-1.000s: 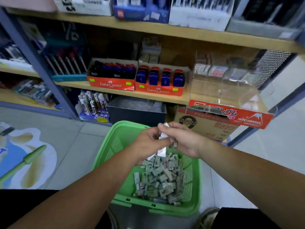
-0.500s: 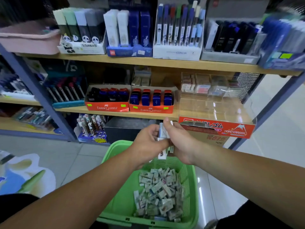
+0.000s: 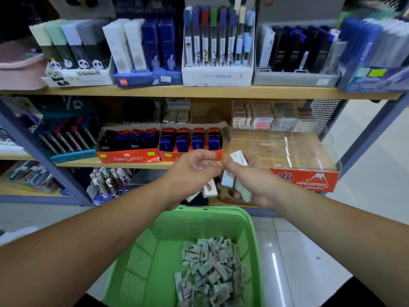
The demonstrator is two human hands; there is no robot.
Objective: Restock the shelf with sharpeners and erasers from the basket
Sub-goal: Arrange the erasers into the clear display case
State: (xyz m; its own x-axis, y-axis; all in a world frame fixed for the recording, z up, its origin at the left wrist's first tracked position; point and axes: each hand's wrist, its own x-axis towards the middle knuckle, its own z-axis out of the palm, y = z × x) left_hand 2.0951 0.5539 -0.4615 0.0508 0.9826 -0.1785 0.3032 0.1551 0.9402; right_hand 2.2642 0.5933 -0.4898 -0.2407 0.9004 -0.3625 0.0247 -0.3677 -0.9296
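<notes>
- Head view: both hands have come up out of the green basket [image 3: 199,220] to shelf height and drawn apart.
- The left hand [image 3: 192,171] is curled round a small eraser [image 3: 209,190] that pokes out beneath its fingers.
- The right hand [image 3: 250,180] is clamped on a bunch of erasers [image 3: 228,180], with the top eraser [image 3: 239,158] pinched at the fingertips, its long axis slanting.
- The clear eraser case [image 3: 309,151] sits just beyond and to the right of the right hand, so that's the nearer hand and likely feeds it first.
- The loose pile [image 3: 212,269] waits in the basket below.
</notes>
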